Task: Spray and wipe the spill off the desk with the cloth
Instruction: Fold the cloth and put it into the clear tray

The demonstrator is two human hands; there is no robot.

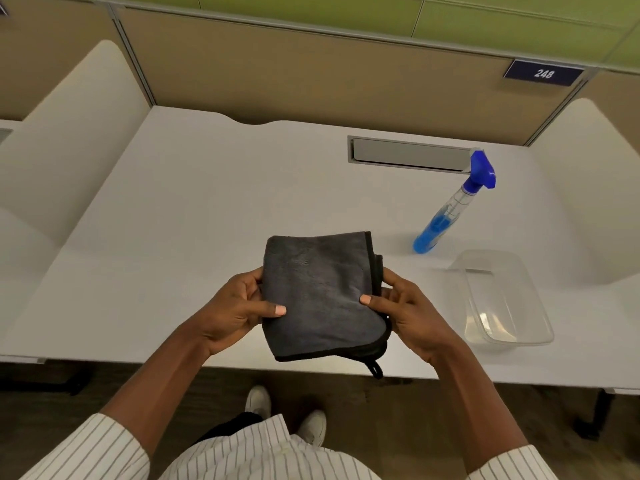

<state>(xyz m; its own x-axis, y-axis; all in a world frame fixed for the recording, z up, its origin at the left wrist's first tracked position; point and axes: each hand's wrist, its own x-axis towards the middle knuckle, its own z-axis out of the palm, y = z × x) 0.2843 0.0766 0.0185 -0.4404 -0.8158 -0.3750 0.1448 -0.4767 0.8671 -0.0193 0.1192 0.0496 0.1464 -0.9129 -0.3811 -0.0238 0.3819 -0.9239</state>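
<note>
A folded dark grey cloth [320, 296] with black trim is held above the near edge of the white desk [207, 209]. My left hand [235, 308] grips its left side, thumb on top. My right hand [407, 311] grips its right side, thumb on top too. A small black loop hangs from the cloth's lower right corner. A clear spray bottle [450, 211] with blue liquid and a blue trigger head stands on the desk to the right, apart from both hands. I cannot make out a spill on the desk surface.
A clear plastic tub [502, 299] sits on the desk at the right, near the front edge. A grey cable tray slot [408, 154] lies at the back. Tan partition panels [311, 74] enclose the desk on three sides, with white curved side screens.
</note>
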